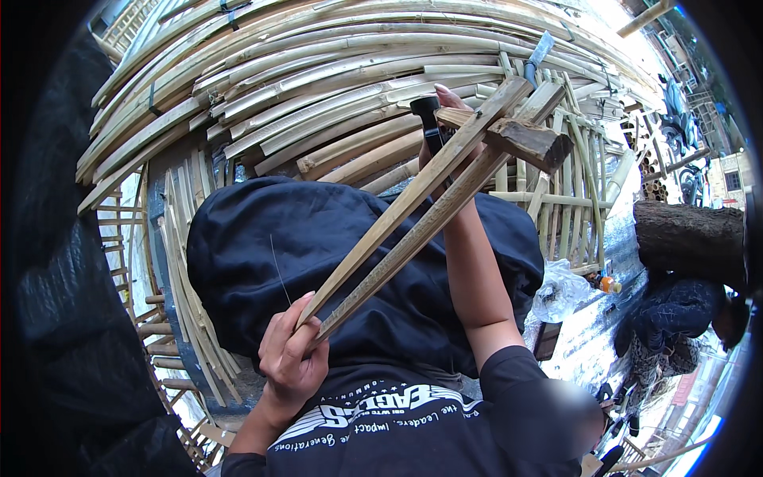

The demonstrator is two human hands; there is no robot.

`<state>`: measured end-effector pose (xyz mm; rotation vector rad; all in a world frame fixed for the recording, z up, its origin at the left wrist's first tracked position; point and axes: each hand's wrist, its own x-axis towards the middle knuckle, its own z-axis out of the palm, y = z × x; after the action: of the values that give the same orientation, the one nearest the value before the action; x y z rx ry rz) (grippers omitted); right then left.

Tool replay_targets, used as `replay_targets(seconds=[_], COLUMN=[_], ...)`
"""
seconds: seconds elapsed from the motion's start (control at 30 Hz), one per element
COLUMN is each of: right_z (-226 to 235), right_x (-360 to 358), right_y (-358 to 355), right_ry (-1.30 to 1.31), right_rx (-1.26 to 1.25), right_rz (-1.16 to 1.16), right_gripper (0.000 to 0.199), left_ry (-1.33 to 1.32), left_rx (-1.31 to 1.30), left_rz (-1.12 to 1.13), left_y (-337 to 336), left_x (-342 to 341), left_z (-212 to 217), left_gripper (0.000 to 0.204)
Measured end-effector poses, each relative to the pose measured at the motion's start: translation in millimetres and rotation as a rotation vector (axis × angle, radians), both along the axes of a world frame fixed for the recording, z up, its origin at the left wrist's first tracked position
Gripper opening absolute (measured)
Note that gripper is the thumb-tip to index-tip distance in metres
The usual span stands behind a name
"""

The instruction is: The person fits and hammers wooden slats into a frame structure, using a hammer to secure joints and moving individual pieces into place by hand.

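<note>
Two long bamboo strips (397, 246) run slantwise across my lap, close together at the near end and a little apart farther up. My left hand (292, 350) is closed around their near ends. A short rough wooden block (531, 143) sits crosswise by their far part. Behind the strips is my right hand (455, 99), partly hidden by them. It seems closed on a black-handled tool (430, 127) with a flared round end; the rest of the tool is hidden. Dark cloth (270, 215) covers my legs below the strips.
Many split bamboo lengths (334, 87) lie stacked ahead. Thin strips (195, 278) lean at the left, beside a black sheet (63, 302). At the right are a bamboo frame (568, 179), a clear plastic bag (560, 292), a thick log (690, 238) and a person in dark clothing (675, 310).
</note>
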<state>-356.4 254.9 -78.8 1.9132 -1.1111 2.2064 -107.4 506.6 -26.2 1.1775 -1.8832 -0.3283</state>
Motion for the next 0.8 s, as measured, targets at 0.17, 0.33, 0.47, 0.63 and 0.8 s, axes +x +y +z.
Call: replay_targets(seconds=[0.17, 0.33, 0.47, 0.63, 0.8], right_z=[11, 15, 21, 22, 24], right_x=[4, 7, 9, 10, 12], right_y=[4, 9, 11, 11, 11], right_ry=[0.054, 0.055, 0.071, 0.077, 0.093], right_rx=[-0.011, 0.049, 0.034, 0.034, 0.006], right_rz=[-0.052, -0.053, -0.053, -0.062, -0.083], right_gripper=[0.040, 0.033, 0.027, 0.024, 0.024], left_ry=[0.047, 0.076, -0.014, -0.073, -0.070], left_rx=[-0.082, 0.060, 0.083, 0.053, 0.034], left_rz=[-0.001, 0.027, 0.040, 0.038, 0.058], left_y=[3, 4, 4, 0, 0], left_x=[3, -3, -1, 0, 0], left_z=[-14, -5, 0, 1, 2], left_gripper=[0.057, 0.064, 0.063, 0.057, 0.052])
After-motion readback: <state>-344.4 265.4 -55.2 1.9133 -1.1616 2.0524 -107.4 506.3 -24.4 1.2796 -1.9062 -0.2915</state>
